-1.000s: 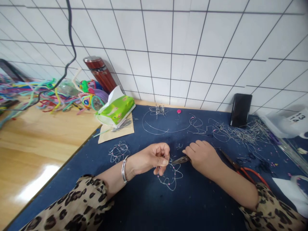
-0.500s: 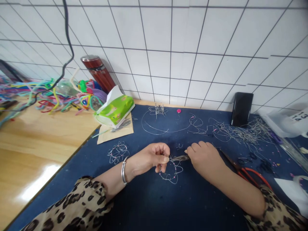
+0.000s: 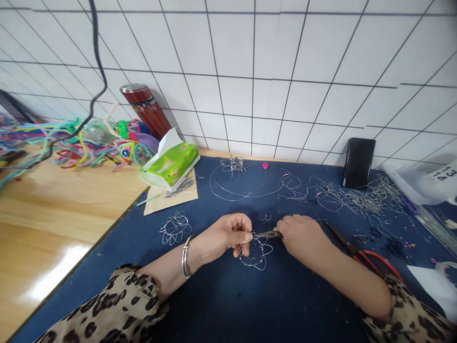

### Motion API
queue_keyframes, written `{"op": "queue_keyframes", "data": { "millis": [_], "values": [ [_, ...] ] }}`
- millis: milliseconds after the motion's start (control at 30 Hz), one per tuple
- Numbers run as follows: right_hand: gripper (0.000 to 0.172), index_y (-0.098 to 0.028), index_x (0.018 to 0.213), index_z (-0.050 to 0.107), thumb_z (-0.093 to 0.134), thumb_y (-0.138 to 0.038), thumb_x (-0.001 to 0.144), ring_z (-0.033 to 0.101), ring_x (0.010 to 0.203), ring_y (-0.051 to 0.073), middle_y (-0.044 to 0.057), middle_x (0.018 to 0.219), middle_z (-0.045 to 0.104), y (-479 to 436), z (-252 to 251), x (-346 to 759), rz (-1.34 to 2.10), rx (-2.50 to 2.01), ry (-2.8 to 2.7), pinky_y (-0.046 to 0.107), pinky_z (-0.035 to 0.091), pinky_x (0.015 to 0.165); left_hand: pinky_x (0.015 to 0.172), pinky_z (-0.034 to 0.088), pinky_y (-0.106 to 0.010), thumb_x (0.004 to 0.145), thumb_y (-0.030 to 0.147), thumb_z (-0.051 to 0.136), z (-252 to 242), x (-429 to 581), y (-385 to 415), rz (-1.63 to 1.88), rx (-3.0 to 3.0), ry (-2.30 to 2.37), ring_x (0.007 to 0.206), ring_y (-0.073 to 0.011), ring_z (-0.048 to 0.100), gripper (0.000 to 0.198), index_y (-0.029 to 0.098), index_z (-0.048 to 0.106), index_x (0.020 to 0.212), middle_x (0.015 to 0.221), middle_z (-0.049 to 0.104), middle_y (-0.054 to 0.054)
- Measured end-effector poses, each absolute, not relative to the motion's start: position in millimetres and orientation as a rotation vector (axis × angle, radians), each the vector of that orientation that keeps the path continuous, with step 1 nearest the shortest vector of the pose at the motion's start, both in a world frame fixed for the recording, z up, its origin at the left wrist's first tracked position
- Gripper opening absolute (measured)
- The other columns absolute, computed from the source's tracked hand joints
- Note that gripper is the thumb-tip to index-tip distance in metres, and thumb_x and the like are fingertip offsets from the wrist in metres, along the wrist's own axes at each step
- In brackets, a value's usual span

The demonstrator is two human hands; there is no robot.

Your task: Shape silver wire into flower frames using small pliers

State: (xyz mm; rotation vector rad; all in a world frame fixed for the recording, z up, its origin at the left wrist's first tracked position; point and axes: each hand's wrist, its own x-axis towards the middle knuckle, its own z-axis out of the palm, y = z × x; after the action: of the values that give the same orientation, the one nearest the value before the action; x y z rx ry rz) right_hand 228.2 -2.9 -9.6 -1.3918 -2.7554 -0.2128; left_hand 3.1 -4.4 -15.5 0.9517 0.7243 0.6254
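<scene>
Between thumb and fingers, my left hand point(image 3: 233, 236) pinches a flower-shaped wire ring point(image 3: 262, 262) strung with small pink beads. Its looped petals hang down to the right of the fingertips. My right hand point(image 3: 298, 233) is wrapped round a pair of pliers point(image 3: 269, 234). The jaws point left and meet the wire right beside my left thumb; how tightly they grip is too small to tell. Another beaded wire flower point(image 3: 175, 227) lies on the dark blue mat point(image 3: 221, 305), left of my left hand.
Red-handled scissors point(image 3: 374, 262) lie near my right forearm. Behind are loose wire pieces point(image 3: 371, 197), a phone point(image 3: 359, 163) leaning on the wall, a wire spool point(image 3: 236, 163) and a pink round piece point(image 3: 265, 166). A tissue pack point(image 3: 171, 164), red flask point(image 3: 148, 112) and pipe cleaners point(image 3: 85, 147) are at left.
The wire ring has tilted and shifted slightly to the right and up. My right hand with the pliers has turned a little; my left hand keeps its pinch.
</scene>
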Motion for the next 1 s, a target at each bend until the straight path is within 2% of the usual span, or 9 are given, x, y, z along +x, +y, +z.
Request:
{"op": "queue_keyframes", "data": {
  "millis": [267,533,767,1000],
  "values": [
    [0.018,-0.019,0.071,0.056,0.044,-0.015,0.084,0.045,0.066,0.017,0.005,0.067,0.056,-3.9,-4.2,228.2,-0.368,-1.326,-2.737,0.032,0.02,0.058,0.04,0.039,-0.015,0.076,0.02,0.063,-16.2,2.1,-4.6,0.617,0.994,0.766,0.047,-0.0093,0.058,0.016,0.013,0.048,0.078,0.055,0.063,-0.001],
    [0.018,-0.018,0.072,0.056,0.044,-0.017,0.086,0.044,0.066,0.017,0.004,0.068,0.056,-2.9,-6.8,228.1,-0.368,-1.388,-2.772,0.032,0.017,0.058,0.047,0.044,-0.02,0.076,0.019,0.061,-17.2,3.7,-6.3,0.628,1.15,0.915,0.061,-0.0125,0.059,0.014,0.014,0.05,0.081,0.067,0.063,-0.003],
    [0.02,-0.018,0.072,0.056,0.043,-0.019,0.087,0.044,0.067,0.016,0.004,0.069,0.057,-1.8,-7.1,228.7,-0.322,-1.414,-2.786,0.031,0.017,0.058,0.049,0.045,-0.02,0.075,0.016,0.06,-13.6,5.2,-8.8,0.651,1.235,0.966,0.055,-0.0061,0.048,0.01,0.015,0.052,0.081,0.071,0.05,0.003],
    [0.02,-0.019,0.072,0.056,0.043,-0.019,0.087,0.044,0.068,0.016,0.004,0.07,0.057,-1.4,-8.3,227.9,-0.297,-1.396,-2.77,0.031,0.018,0.059,0.046,0.044,-0.019,0.074,0.015,0.061,-11.6,6.3,-10.0,0.637,1.22,0.975,0.05,-0.0056,0.047,0.012,0.014,0.05,0.079,0.065,0.048,0.005]
  ]
}}
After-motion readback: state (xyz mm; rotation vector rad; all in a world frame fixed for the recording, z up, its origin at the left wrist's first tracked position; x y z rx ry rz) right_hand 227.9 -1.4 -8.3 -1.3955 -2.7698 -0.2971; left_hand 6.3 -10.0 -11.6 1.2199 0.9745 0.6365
